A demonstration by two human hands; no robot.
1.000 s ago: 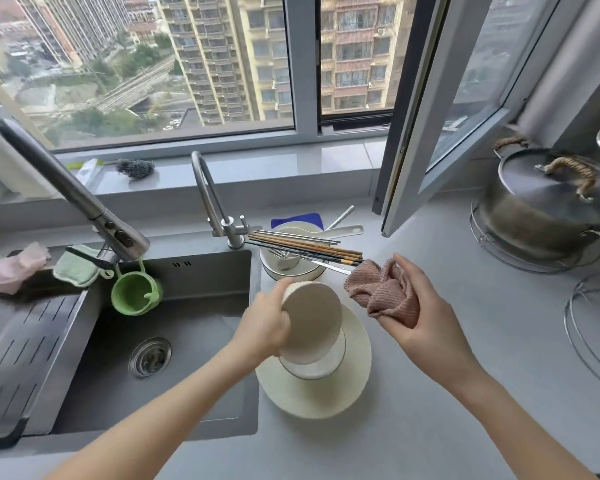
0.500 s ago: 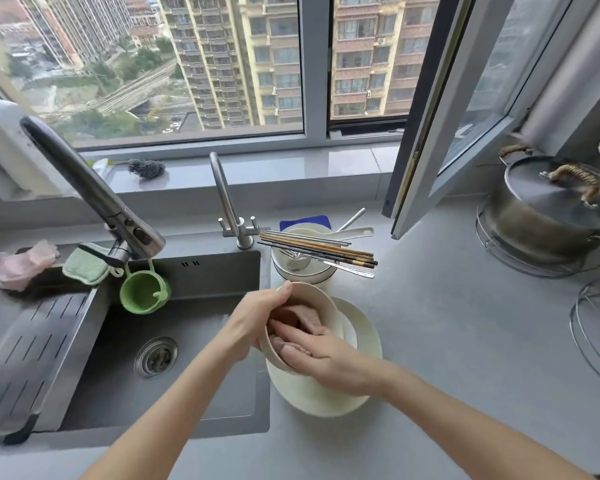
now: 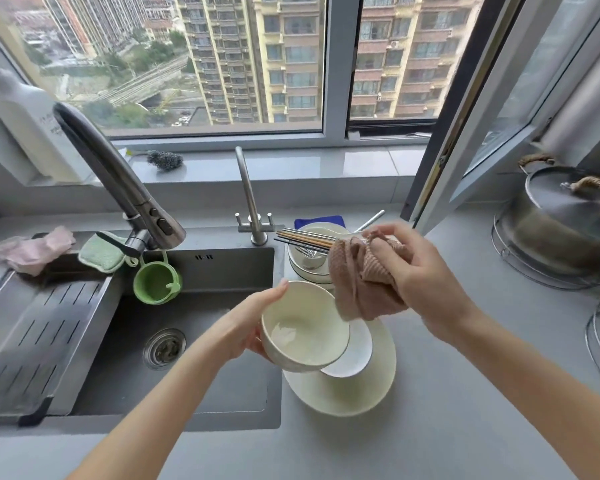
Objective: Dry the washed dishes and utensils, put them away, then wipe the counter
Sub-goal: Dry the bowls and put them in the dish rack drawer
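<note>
Left hand [image 3: 245, 325] cups cream bowl [image 3: 303, 336] from its left side, thumb on far rim, fingers curled beneath. Bowl tilted, mouth up toward camera, over plate [image 3: 343, 389] at sink edge. Pink-brown cloth [image 3: 359, 282] up-right of bowl, lower corner overlapping rim; contact unclear. Right hand [image 3: 426, 271] grips cloth bunched, fingers curled.

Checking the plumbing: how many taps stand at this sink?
2. The thick curved steel pull-down faucet rises at the back of the steel sink, above the green cup; the slim steel gooseneck tap stands at its back right corner. No other shows.
</note>
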